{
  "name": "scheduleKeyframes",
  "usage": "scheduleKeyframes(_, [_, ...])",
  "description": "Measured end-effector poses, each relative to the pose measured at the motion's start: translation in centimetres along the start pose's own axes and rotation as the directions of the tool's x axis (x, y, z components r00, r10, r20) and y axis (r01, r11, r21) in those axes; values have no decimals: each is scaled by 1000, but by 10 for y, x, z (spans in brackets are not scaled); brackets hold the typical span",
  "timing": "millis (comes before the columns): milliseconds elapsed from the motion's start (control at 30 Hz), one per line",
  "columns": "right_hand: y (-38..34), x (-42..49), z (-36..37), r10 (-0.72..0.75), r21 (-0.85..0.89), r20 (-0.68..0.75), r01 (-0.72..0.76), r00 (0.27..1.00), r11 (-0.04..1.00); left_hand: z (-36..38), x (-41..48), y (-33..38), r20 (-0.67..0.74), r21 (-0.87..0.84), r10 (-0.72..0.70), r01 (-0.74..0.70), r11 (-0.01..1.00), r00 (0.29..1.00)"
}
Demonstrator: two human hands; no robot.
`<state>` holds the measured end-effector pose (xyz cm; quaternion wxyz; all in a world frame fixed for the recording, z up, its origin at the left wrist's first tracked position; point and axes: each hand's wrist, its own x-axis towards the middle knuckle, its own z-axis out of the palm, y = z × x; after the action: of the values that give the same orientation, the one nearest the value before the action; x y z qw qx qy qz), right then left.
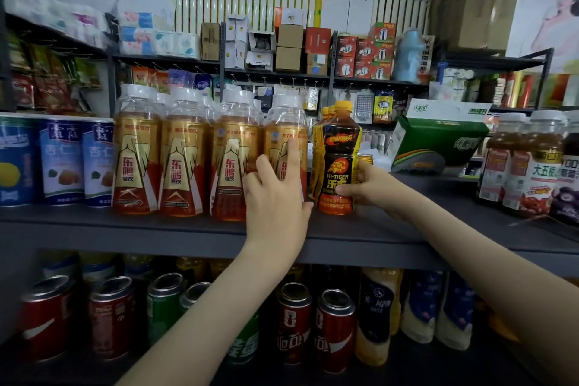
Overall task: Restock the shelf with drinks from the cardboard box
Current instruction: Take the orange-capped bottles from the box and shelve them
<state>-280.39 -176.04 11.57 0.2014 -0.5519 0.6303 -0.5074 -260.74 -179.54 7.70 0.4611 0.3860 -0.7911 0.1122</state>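
Note:
A dark Hi-Tiger bottle (340,163) with a yellow cap stands upright on the grey shelf (188,229), at the front of a short row of the same bottles. My right hand (372,186) grips its lower right side. My left hand (275,194) rests flat against the rightmost gold bottle (286,135), index finger stretched up its label, other fingers apart. Three more gold bottles (185,153) with clear caps line up to the left. The cardboard box is not in view.
Blue-labelled cans (62,160) stand at the shelf's left end. A green carton (438,138) lies behind on the right, and juice bottles (529,166) stand at the far right. Red and green cans (291,323) and pale bottles (376,313) fill the lower shelf.

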Motion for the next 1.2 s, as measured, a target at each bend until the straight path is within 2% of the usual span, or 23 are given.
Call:
scheduleKeyframes(67, [1, 0, 0, -3, 8, 4, 3, 1000, 1000, 1, 0, 4, 41, 4, -14, 14, 1000, 999])
scheduleKeyframes(400, [0, -1, -4, 22, 13, 34, -23, 999, 1000, 4, 3, -2, 21, -160, -5, 9, 987, 1000])
scheduleKeyframes(633, [1, -3, -6, 48, -16, 57, -47, 997, 999, 4, 2, -3, 29, -189, -8, 14, 982, 1000])
scheduleKeyframes(700, [1, -7, -3, 41, -101, 2, -40, 999, 994, 3, -1, -3, 26, -193, -9, 14, 981, 1000])
scheduleKeyframes(800, [-4, -24, 4, -46, -346, -155, -10, 987, 938, -2, -13, -2, 5, -220, -16, 17, 975, 1000])
scheduleKeyframes(900, [-9, -54, 17, -238, -466, -287, 82, 928, 881, -7, -35, -4, -63, -247, 2, -17, 969, 998])
scheduleKeyframes(967, [-8, -80, 33, -371, -513, -288, 185, 883, 838, -13, -59, -7, -105, -290, 4, -34, 956, 995])
scheduleKeyframes(1067, [-6, -123, 64, -503, -478, -171, 375, 847, 794, -27, -101, -15, -155, -278, 14, -57, 959, 988])
scheduleKeyframes(1133, [-2, -155, 94, -534, -387, -57, 474, 843, 791, -39, -137, -26, -121, -256, 5, -36, 966, 993])
scheduleKeyframes(1200, [8, -181, 125, -540, -302, 73, 535, 838, 789, -51, -182, -42, -25, -247, -30, 23, 969, 999])
